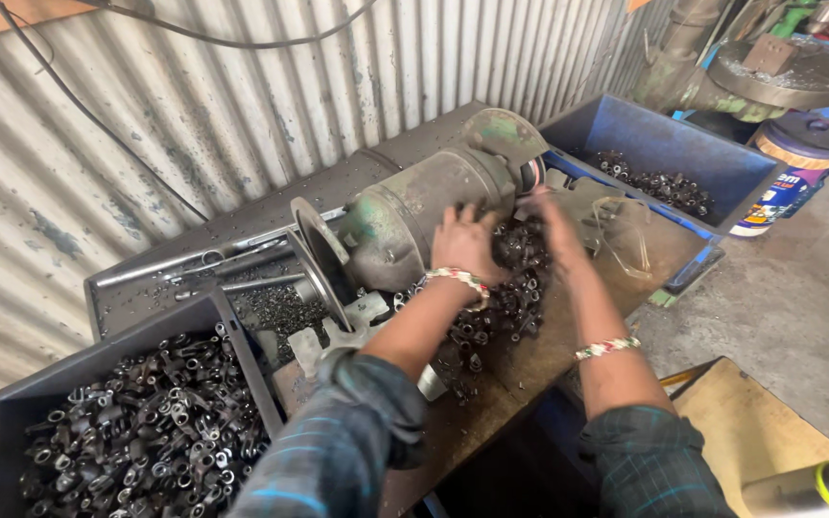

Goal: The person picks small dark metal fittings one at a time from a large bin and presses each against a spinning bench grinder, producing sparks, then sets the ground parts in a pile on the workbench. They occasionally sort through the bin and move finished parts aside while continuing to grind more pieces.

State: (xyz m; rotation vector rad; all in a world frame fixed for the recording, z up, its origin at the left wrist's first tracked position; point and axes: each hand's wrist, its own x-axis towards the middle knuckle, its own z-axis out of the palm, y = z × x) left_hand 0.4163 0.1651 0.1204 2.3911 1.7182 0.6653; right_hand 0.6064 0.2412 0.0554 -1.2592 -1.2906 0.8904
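Left of the bench grinder (434, 206), a grey crate (98, 384) of metal parts is seen; the left hand (467, 245) is spread open on the small dark parts (510, 288) heaped before the grinder; the right hand (554, 216), blurred, lies beyond the heap, nearer the wheel, its grip impossible to tell.

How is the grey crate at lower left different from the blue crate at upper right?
The grey crate is heaped almost to its rim with dark metal parts; the blue crate holds only a thin layer at its bottom. The grey crate sits near the person's left sleeve; the blue crate lies beyond the grinder. Both are open, rectangular, and hold similar small metal pieces.
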